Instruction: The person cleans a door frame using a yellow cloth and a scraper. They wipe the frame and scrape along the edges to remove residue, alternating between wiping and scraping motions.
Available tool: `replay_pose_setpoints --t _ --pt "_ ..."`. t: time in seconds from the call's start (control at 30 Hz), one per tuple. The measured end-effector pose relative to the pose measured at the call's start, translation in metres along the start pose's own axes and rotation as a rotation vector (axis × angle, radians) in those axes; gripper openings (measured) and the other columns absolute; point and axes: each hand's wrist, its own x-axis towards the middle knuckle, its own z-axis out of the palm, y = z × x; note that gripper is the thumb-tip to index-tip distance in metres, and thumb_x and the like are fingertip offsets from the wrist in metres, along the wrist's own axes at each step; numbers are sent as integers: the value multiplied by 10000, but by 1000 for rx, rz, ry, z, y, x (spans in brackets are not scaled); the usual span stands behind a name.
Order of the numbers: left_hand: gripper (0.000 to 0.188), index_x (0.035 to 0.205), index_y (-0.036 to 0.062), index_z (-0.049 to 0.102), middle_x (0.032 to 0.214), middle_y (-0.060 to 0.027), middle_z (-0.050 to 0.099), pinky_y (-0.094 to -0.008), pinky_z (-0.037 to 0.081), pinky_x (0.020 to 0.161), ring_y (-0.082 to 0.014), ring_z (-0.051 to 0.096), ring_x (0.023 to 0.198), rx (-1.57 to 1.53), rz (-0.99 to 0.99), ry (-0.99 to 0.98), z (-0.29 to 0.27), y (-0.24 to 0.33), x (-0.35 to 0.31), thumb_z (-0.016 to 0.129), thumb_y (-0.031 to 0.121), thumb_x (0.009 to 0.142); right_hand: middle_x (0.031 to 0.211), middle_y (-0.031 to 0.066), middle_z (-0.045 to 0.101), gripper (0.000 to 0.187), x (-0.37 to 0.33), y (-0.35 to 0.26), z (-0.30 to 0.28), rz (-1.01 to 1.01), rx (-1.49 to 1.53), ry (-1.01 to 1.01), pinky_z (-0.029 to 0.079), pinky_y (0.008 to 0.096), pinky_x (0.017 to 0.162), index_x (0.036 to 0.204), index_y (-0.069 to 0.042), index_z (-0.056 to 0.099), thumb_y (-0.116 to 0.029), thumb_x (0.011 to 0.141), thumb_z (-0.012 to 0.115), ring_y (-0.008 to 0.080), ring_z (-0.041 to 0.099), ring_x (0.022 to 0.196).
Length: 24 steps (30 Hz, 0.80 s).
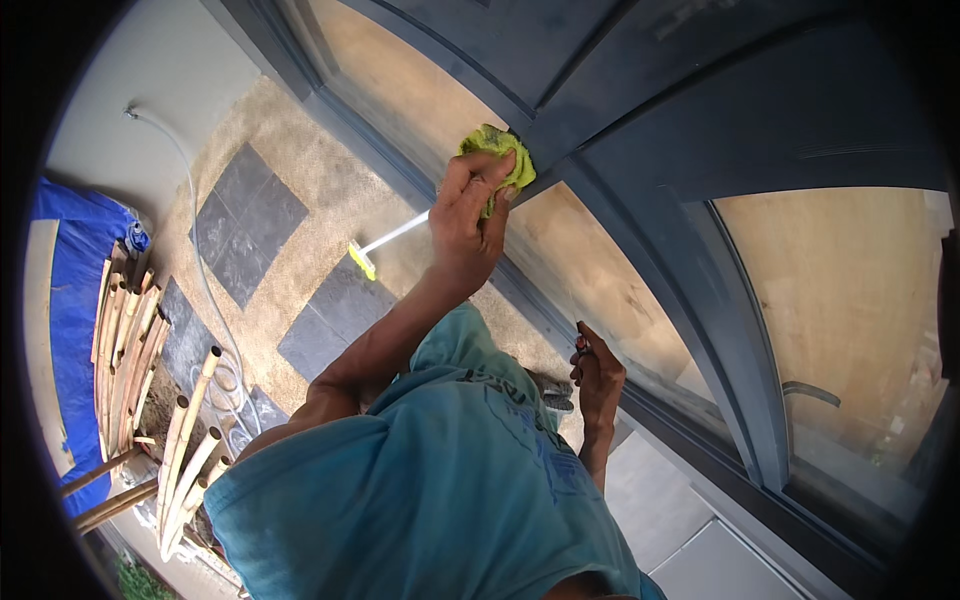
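Evidently, a yellow-green cloth [488, 140] is bunched in the left hand [470, 212] at the dark door frame [562, 138], next to a glass pane [602, 262]. Wiping is judged to be the step in hand; the next move calls for even pressure along the bar. The right hand [599, 380] is curled around a small object [582, 345], identity unclear. Farther out, a yellow-headed pole [395, 234] appears above slabs [318, 328].

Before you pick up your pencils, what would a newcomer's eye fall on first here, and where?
Probably the yellow-green cloth at upper centre, in the left hand against the dark frame. Next come the bamboo poles at far left, beside a blue tarp.
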Motion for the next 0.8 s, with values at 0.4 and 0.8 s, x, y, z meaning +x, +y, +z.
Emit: replay_pose_setpoints --t 0.4,0.8 --pt "296 1022 21 643 1033 -134 649 -308 537 737 -220 678 866 -137 171 163 2 41 51 852 44 814 951 36 670 507 1 0 4 96 -40 -6 520 259 658 1350 -50 679 31 894 474 94 586 730" --pt "244 920 31 604 888 -96 610 -308 495 661 -204 641 765 -94 95 50 5 23 37 766 -59 762 941 40 684 492 2 17 10 101 -57 15 516 264 644 1344 -58 684 31 902 490 94 592 706"
